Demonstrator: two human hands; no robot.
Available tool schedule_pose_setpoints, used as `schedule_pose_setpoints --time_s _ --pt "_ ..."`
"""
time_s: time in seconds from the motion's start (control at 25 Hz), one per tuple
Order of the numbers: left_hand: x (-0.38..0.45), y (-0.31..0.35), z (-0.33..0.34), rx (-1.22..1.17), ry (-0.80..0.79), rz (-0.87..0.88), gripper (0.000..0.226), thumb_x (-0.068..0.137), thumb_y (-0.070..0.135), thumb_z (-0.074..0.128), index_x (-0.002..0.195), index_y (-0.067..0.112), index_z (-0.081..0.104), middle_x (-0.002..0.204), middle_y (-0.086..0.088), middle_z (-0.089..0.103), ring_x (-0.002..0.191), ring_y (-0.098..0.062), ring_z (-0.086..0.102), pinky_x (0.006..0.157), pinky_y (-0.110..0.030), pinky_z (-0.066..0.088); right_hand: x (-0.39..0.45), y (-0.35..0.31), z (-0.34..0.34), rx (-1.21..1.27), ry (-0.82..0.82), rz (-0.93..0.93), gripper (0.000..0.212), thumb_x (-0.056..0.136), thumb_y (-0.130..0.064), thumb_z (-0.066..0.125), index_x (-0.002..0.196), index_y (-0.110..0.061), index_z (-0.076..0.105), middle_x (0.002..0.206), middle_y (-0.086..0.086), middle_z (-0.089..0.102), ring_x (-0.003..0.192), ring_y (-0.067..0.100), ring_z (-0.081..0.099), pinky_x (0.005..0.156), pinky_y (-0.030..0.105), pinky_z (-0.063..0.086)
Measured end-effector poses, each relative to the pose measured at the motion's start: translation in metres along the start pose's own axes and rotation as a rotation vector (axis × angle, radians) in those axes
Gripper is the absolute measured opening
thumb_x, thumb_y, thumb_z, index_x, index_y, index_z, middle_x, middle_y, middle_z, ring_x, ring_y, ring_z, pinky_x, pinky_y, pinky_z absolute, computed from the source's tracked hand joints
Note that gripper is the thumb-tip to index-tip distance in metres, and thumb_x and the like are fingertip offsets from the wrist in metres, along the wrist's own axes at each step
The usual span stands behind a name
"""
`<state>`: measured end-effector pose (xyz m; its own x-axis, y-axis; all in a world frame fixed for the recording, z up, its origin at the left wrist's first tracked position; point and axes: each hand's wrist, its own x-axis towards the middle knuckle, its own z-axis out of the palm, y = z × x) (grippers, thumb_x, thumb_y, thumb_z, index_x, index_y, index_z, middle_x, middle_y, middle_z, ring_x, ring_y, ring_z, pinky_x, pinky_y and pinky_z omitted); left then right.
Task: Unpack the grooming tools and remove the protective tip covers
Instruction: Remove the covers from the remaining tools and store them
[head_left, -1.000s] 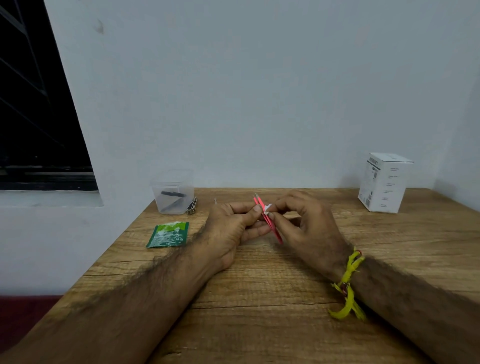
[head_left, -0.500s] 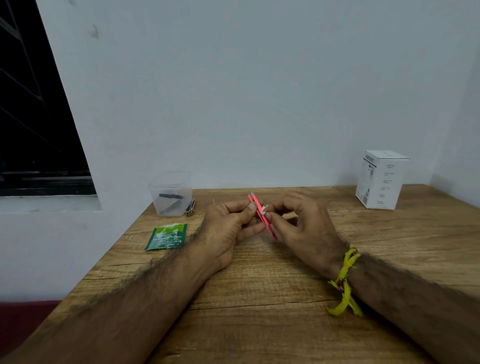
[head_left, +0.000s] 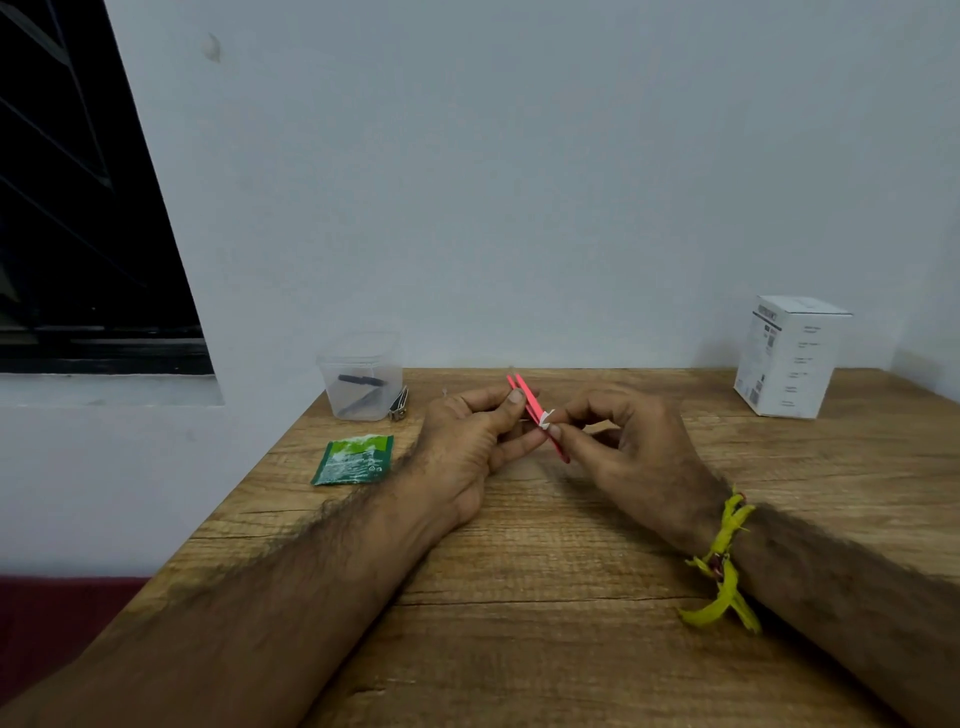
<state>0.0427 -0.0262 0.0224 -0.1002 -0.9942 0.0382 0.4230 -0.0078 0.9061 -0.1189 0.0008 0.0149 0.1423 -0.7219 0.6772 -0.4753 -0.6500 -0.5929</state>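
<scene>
- While both hands meet in the middle of the frame, the pink tweezers (head_left: 535, 415) sit between them, just above the wooden table (head_left: 519, 597).
- The tweezers are long and thin. Their long line runs from the upper left, where the two pink ends stick up, down to the lower right, where the other end pokes out under the right fingers.
- A small white bit (head_left: 545, 418) sits on the middle of the tweezers. It looks like a scrap of wrap or a cover, but it is too small to be sure.
- The left hand (head_left: 467, 447) holds the tweezers. Its thumb and curled fingers pinch the pink stick from the left side.
- The right hand (head_left: 628, 447) comes from the right side. Its thumb and first finger pinch the white bit, and its other fingers are curled.
- The white bit lies right at the right fingertips, so that hand is the one set to pull it. I think the pull should go along the stick while the left hand holds firm.
- To the left, a green packet (head_left: 355, 460) lies flat on the table.
- Behind it, near the wall, stands a clear tub (head_left: 361, 376) with dark tools inside, and a small metal clipper (head_left: 399, 405) leans just beside it.
- Far to the right stands a white box (head_left: 789, 356).
</scene>
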Motion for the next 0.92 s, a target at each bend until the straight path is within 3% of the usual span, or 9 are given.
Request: schedule_pose_setpoints --time_s 0.16,0.36,0.76,0.92 --pt "0.0009 -0.0009 -0.0027 -0.015 -0.003 0.011 0.011 0.094 -0.002 0.062 0.095 -0.002 0.073 0.081 -0.012 0.071 0.066 -0.015 0.072 0.059 -0.025 0.061 -0.0012 -0.0025 -0.0002 0.027 -0.004 -0.003 0.014 0.082 0.001 0.075 0.078 -0.013 0.075 0.078 -0.003 0.070 0.077 0.012 0.067 0.063 0.019 0.053" --pt "0.0023 -0.0011 -0.0037 -0.002 0.028 0.041 0.010 0.093 0.000 0.064 0.096 -0.001 0.074 0.081 -0.011 0.073 0.066 -0.012 0.073 0.059 -0.024 0.061 -0.0019 -0.0027 -0.0007 0.008 -0.011 0.020 0.013 0.081 -0.001 0.077 0.080 -0.014 0.077 0.079 -0.006 0.071 0.079 0.009 0.068 0.062 0.016 0.054" --pt "0.0007 0.0016 -0.0020 -0.027 0.045 0.061 0.013 0.095 -0.003 0.061 0.089 -0.002 0.072 0.081 -0.012 0.070 0.063 -0.010 0.072 0.055 -0.022 0.059 -0.0017 -0.0019 0.0005 -0.042 0.007 0.018 0.010 0.081 -0.001 0.076 0.081 -0.011 0.077 0.080 -0.004 0.070 0.078 0.011 0.067 0.063 0.020 0.057" --pt "0.0016 0.0015 -0.0020 -0.036 0.062 0.063 0.011 0.094 -0.003 0.061 0.093 -0.005 0.072 0.084 -0.014 0.069 0.070 -0.014 0.071 0.056 -0.022 0.059 -0.0018 -0.0053 -0.0003 -0.059 0.002 0.014 0.008 0.081 0.000 0.076 0.082 -0.009 0.077 0.079 -0.003 0.070 0.076 0.008 0.066 0.063 0.019 0.056"
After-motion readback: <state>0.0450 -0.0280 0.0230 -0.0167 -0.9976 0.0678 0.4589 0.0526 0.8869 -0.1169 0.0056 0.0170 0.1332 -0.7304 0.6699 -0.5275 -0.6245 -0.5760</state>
